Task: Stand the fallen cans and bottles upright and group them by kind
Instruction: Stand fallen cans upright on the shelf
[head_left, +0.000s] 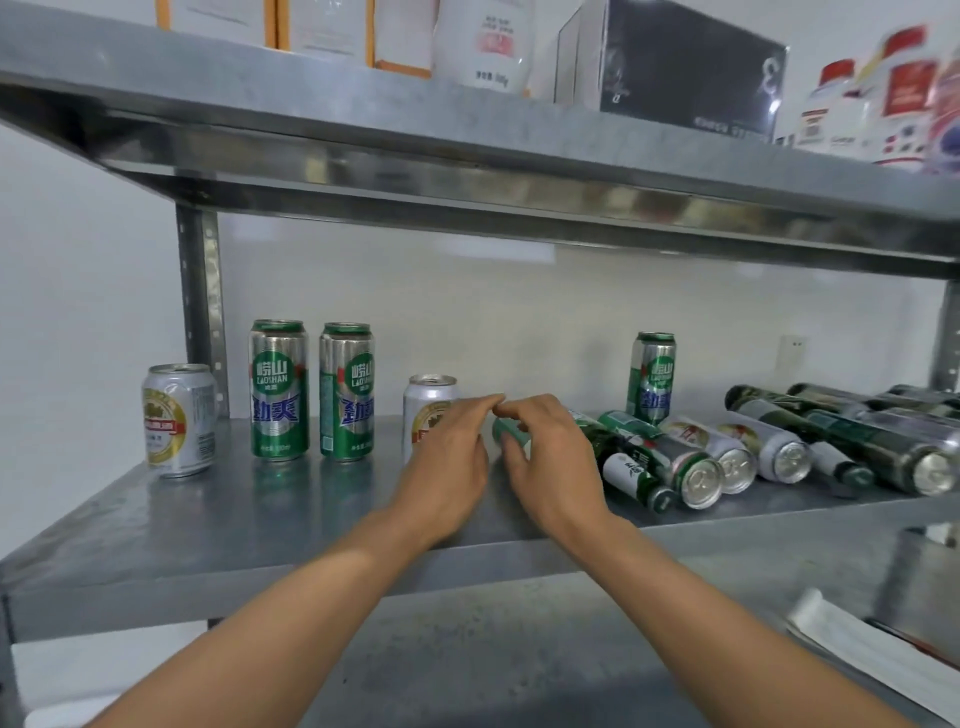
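My right hand (545, 457) curls its thumb and fingers round a green can (511, 435) lying on the metal shelf (208, 519); most of that can is hidden. My left hand (447, 452) reaches beside it with fingers extended, their tips at the can's upper end. Two tall green cans (279, 389) (347, 392) stand upright at the left, with a short silver can (179, 421) further left. Another short silver can (430, 397) stands behind my left hand. A third tall green can (653, 376) stands at the back. Fallen cans (727, 452) and bottles (857, 431) lie to the right.
The upper shelf (467, 156) hangs low overhead and carries boxes (675, 62) and packets. A steel post (200, 312) stands at the back left. A lower surface (519, 649) runs beneath, with folded paper (857, 649) at the bottom right.
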